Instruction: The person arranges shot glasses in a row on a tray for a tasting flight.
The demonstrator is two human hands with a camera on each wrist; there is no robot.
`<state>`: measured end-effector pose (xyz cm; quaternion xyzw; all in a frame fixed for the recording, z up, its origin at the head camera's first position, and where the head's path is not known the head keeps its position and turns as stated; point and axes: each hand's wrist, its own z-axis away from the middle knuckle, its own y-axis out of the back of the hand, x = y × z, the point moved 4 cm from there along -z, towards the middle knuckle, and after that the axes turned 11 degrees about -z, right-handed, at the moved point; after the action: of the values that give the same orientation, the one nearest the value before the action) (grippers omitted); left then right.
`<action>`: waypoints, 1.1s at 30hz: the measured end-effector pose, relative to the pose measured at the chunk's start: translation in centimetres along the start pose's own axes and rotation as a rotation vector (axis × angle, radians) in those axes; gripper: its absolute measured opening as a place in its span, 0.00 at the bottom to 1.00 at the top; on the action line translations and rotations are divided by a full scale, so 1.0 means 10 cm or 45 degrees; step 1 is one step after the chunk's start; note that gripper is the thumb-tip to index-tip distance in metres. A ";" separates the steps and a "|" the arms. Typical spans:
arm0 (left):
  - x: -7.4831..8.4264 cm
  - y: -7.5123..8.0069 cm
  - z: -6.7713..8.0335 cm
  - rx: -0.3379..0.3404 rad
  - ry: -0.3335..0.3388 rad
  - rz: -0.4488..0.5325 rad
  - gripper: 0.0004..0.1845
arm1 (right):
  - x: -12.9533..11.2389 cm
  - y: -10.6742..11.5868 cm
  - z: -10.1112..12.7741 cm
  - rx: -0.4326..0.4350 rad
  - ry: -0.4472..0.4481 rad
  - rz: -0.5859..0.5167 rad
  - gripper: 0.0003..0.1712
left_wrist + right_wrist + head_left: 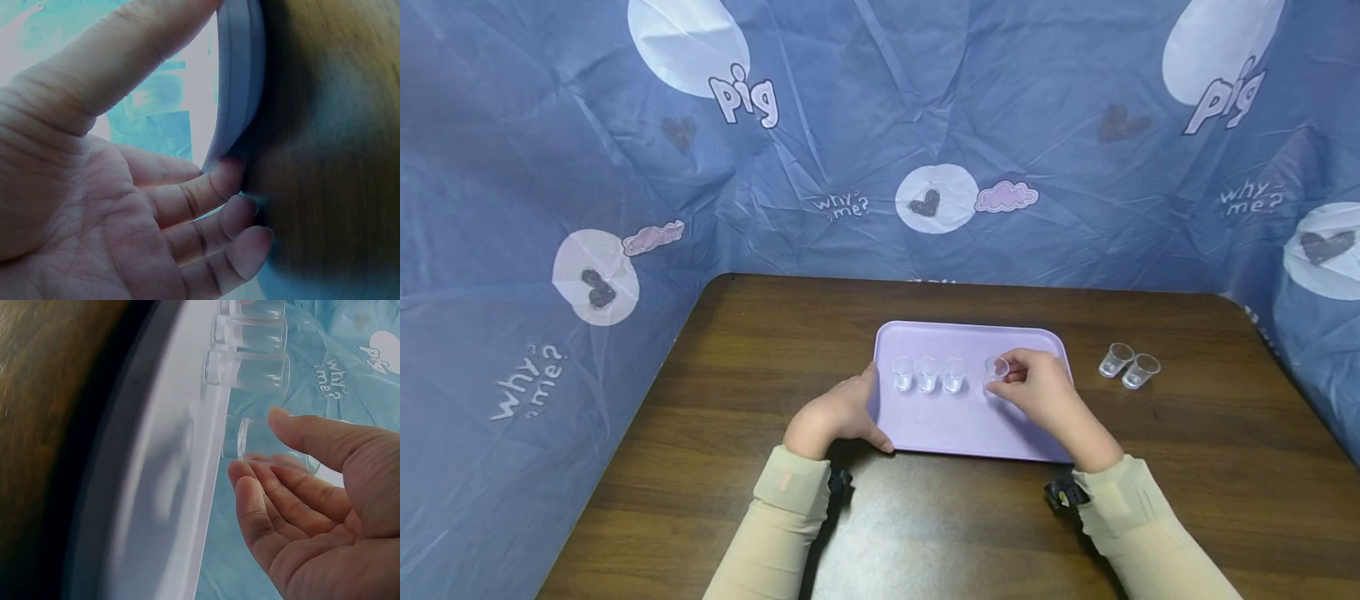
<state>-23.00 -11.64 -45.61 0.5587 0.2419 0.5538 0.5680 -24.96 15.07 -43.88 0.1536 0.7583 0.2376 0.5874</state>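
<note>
Three cups [928,379] stand already on the tray [955,427]; the right hand [1040,386] pinches a fourth cup [995,372] at their right; the left hand [838,408], relaxed, touches the tray's left edge. Two outside cups [1116,360], right, seem left.

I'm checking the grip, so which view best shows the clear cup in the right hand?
The right wrist view: it shows the cup close up and side-on, held in the right hand. The head view shows it small and partly covered by that hand; in the left wrist view I cannot make it out.
</note>
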 end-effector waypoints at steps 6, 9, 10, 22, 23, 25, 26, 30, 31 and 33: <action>0.00 0.00 0.01 -0.007 0.013 0.002 0.72 | 0.00 -0.08 -0.01 -0.014 -0.046 0.004 0.14; 0.00 0.01 0.02 -0.004 0.006 0.009 0.72 | 0.01 -0.11 -0.02 -0.026 -0.059 -0.007 0.14; 0.00 0.01 0.02 -0.003 0.005 0.010 0.72 | 0.01 -0.12 -0.02 -0.029 -0.063 -0.007 0.14; 0.01 0.01 0.02 0.000 0.007 -0.006 0.72 | 0.03 -0.17 -0.03 -0.037 -0.083 0.003 0.15; 0.01 0.02 0.02 0.001 0.004 -0.003 0.72 | 0.04 -0.17 -0.03 -0.037 -0.083 0.002 0.15; 0.02 0.02 0.01 0.002 0.001 0.003 0.72 | 0.05 -0.17 -0.03 -0.038 -0.081 0.002 0.15; 0.02 0.02 0.02 0.001 0.002 0.002 0.72 | 0.05 -0.17 -0.03 -0.038 -0.082 0.003 0.15; 0.02 0.02 0.01 -0.006 0.011 0.000 0.72 | 0.05 -0.18 -0.04 -0.043 -0.079 0.011 0.15; 0.02 0.02 0.02 -0.007 0.013 -0.001 0.72 | 0.05 -0.18 -0.04 -0.044 -0.080 0.009 0.15; 0.02 0.02 0.01 -0.007 0.010 -0.002 0.72 | 0.04 -0.18 -0.04 -0.044 -0.082 0.006 0.15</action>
<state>-22.86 -11.52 -45.36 0.5548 0.2432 0.5562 0.5689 -25.41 13.73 -45.12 0.1527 0.7343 0.2471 0.6135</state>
